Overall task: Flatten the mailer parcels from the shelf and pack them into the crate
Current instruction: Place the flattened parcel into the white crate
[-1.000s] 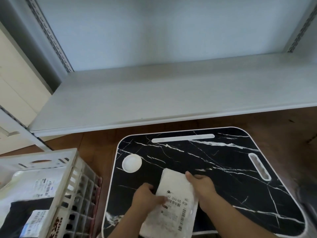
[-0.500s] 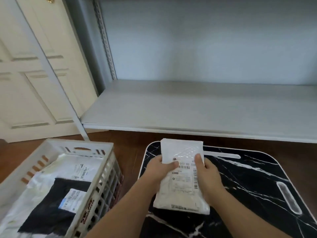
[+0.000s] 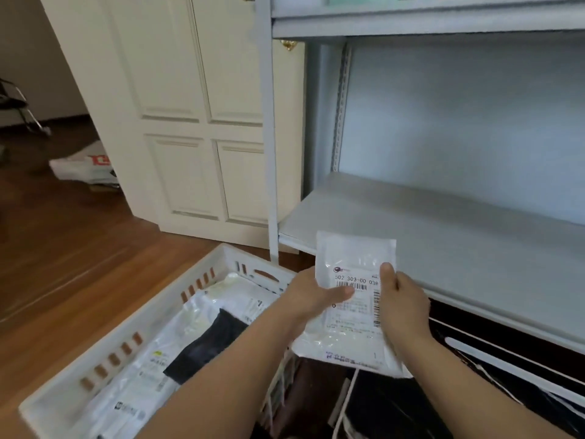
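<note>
Both your hands hold one white mailer in the air.

The crate (image 3: 218,264), already holding parcels, sits left; your left hand (image 3: 311,297) and right hand (image 3: 403,304) pinch the mailer (image 3: 354,337) by its sides, in front of the shelf (image 3: 459,236).

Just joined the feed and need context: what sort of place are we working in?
Probably a room in a home used for parcel packing: a panelled door and wood floor, beside metal shelving, with a white crate of mailers.
</note>
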